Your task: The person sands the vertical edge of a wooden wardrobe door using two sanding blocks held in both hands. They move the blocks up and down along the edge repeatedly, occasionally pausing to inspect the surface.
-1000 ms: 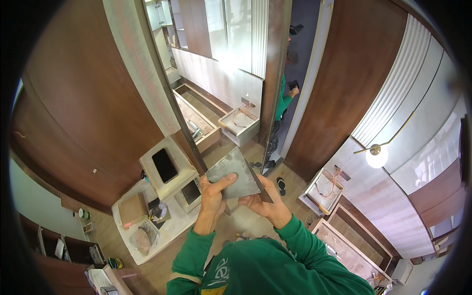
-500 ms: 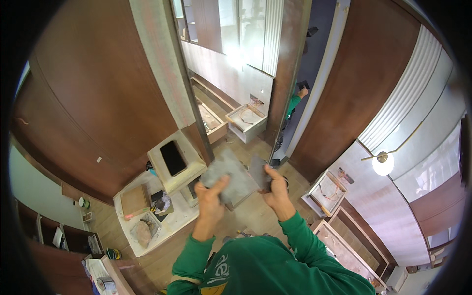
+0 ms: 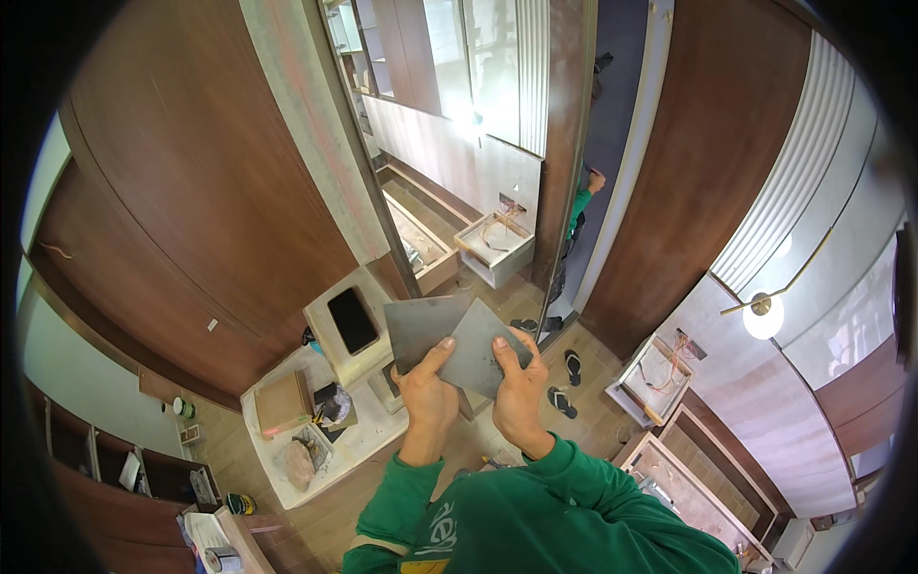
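In front of my chest I hold two thin, flat, grey square plates. My left hand (image 3: pixel 429 397) grips the left grey plate (image 3: pixel 411 325) by its lower part, thumb on top. My right hand (image 3: pixel 521 390) is closed on the right grey plate (image 3: pixel 475 346), its thumb pressed on the face near the right edge. This right plate overlaps the left one in the view, hiding part of it; whether they touch I cannot tell. Fingers behind both plates are hidden, and so are any handles there.
At left, a white board (image 3: pixel 368 450) carries a brown box (image 3: pixel 282 404), a lump in a bag (image 3: pixel 301 463) and a pale stand with a black phone-like slab (image 3: pixel 353 320). Slippers (image 3: pixel 562 403) lie on the floor. A green-sleeved hand (image 3: pixel 595 180) shows past the mirrored panel (image 3: pixel 440 134).
Both plates have come together and now overlap, their faces in plain view; before, they were more apart and the left hand was blurred. My view has shifted slightly.
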`<state>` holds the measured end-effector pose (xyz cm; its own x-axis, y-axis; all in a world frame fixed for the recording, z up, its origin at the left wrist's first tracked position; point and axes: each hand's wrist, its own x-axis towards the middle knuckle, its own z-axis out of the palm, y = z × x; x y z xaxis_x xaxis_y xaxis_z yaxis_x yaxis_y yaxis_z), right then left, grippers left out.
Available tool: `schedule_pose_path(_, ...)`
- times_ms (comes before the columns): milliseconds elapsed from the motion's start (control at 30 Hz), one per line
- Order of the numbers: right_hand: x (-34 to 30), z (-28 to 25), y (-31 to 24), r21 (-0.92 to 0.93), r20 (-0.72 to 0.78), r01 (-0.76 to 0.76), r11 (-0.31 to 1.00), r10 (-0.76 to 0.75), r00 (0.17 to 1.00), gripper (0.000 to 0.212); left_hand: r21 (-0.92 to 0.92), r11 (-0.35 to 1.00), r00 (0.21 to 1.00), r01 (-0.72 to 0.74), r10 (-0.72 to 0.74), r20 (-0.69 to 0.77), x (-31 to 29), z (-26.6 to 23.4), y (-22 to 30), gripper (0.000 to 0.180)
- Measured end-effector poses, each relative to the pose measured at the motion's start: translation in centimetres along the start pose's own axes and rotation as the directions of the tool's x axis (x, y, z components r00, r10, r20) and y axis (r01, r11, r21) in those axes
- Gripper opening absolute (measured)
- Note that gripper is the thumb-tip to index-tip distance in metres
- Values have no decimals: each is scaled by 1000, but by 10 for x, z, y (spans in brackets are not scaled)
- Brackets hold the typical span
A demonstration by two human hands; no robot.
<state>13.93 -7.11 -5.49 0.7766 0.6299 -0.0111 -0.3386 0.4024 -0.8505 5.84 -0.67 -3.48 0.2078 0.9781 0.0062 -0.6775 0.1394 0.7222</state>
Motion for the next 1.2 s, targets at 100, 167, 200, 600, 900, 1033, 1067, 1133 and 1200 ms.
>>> schedule_pose_path(100, 5, -5, -3, -12, -25, 20, 1000, -21, 999, 28, 38, 999, 999, -14, 12, 33, -4, -7, -8, 26)
schedule_pose_path(167, 7, -6, -7, -45, -37, 79, 996, -81, 996, 22, 20, 1000, 999, -19, 18, 44, -6, -5, -10, 22)
schedule_pose_path(200, 8, -7, -9, -62, -42, 109, 992, -112, 993, 19, 17, 1000, 997, -25, 23, 75, -7, -7, -11, 22)
schedule_pose_path(600, 28, -36, -40, -278, 141, 233, 932, -200, 970, 26, 420, 899, 949, -124, -17, 316, -11, -26, -16, 20)
schedule_pose_path(900, 42, -41, -73, -285, 391, 326, 901, -202, 898, 25, 660, 746, 928, -94, -173, 329, -1, -41, 8, 27)
schedule_pose_path(1033, 29, -41, -73, -358, 496, 566, 743, -362, 789, 27, 339, 935, 993, 105, -117, 13, -3, -45, 28, 29)
schedule_pose_path(1067, 24, -40, -70, -355, 553, 619, 701, -376, 743, 28, 223, 962, 987, 157, -147, -59, -1, -51, 29, 29)
schedule_pose_path(1133, 10, -30, -59, -332, 661, 720, 609, -395, 638, 32, 67, 946, 948, 318, -315, -54, -3, -58, 29, 31)
schedule_pose_path(1200, -4, -12, -43, -249, 699, 739, 626, -413, 584, 38, -63, 895, 897, 441, -443, -11, -11, -47, 33, 32)
